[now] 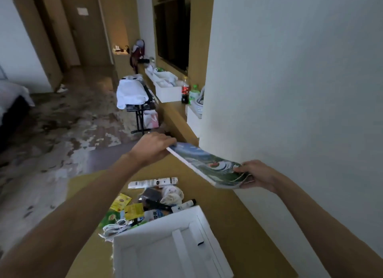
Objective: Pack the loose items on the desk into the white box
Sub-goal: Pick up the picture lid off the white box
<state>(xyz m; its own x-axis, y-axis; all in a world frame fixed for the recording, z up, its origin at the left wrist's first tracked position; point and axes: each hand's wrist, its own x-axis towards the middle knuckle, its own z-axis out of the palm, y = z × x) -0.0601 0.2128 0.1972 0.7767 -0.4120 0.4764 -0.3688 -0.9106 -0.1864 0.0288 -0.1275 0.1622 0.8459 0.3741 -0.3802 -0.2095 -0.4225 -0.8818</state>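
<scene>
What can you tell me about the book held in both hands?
The book is thin and soft-covered, its cover printed in blue, green and white with a small red spot; the page edges look white. It is closed, tilted, and sags between the hands. The left hand grips its far end, the right hand its near end, thumb on the cover. It hangs above the desk, close to the wall.

An open white box (136, 255) sits at the lower centre of the frame. Crowded against its upper left edge lie loose items: yellow tea packets (120, 202), a coiled white cable (116, 228) and a white tube (153, 182). A thin green-and-blue book (207, 166) is held tilted at centre right
</scene>
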